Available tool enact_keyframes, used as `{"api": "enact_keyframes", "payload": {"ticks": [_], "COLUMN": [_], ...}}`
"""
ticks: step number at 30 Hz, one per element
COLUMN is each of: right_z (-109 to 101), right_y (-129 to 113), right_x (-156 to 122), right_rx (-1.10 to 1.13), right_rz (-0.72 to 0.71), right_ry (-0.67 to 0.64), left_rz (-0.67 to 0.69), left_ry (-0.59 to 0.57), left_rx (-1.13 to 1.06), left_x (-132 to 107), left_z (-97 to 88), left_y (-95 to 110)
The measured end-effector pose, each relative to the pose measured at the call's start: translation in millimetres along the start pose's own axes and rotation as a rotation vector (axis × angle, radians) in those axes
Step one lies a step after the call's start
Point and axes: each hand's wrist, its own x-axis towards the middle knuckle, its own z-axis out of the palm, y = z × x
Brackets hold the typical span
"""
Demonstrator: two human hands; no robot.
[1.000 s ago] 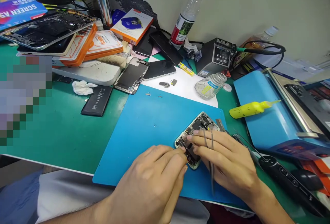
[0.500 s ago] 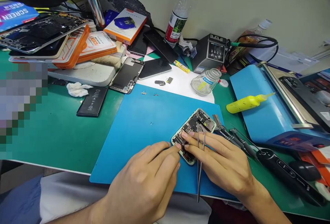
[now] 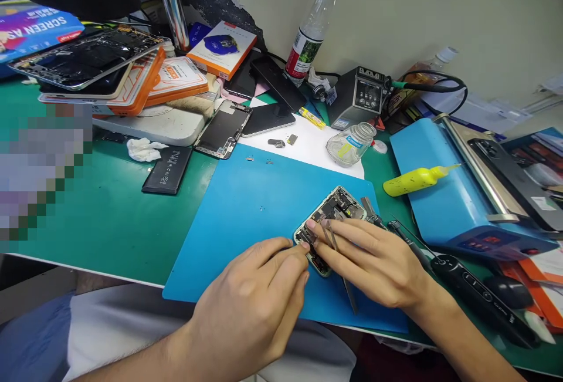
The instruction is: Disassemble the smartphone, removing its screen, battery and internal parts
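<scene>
Here's the phone, insides exposed, lying aslant on the blue mat right of centre in the frame, and both hands are on it. That mat probably keeps it from skidding on the green table. The right hand comes in from the lower right, palm down, fingers long and only slightly parted, their tips resting on the phone, seemingly to steady it. And look, the tweezers are threaded between those fingers, ends trailing towards the bottom of the frame: a parking spot, I'd judge, that leaves the fingertips free. Over to the left hand, rising from the bottom left, wrist low and knuckles up, fingers curled tight, thumb and forefinger meeting at the phone's near left edge; whether anything is pinched in there, I can't tell, the fingers hide it. Further up the mat sit little metal bits, well apart from the hands, perhaps so they don't get swept away. Beyond them, upper centre, small parts lie on white paper, where they show up nicely, with a glass jar standing near.
</scene>
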Motion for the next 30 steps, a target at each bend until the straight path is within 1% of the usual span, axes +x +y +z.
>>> {"api": "enact_keyframes", "payload": {"ticks": [2,8,17,21,25,30], "right_z": [-1,-3,-2,-2,0,4], "right_y": [0,7,18,14,9,7], "right_x": [-1,5,15,14,10,6], "right_rx": [-0.031,0.073,0.141,0.065,-0.045,-0.056], "right_rz": [-0.036,0.044,0.023,-0.034,-0.12,-0.154], "right_ry": [0.01,-0.005,-0.004,-0.019,-0.037,-0.001], "left_rz": [-0.003,-0.003,-0.018,-0.041,-0.032,-0.034], "left_ry": [-0.003,-0.001,0.012,0.017,0.01,0.021], "left_rx": [0.002,0.008,-0.001,-0.001,0.002,0.004], "left_x": [-1,-2,-1,-2,-2,-1], "left_z": [0.8,1.1,-0.1,0.6,1.7,3.1], "left_y": [0,-1,0,0,-1,-2]}}
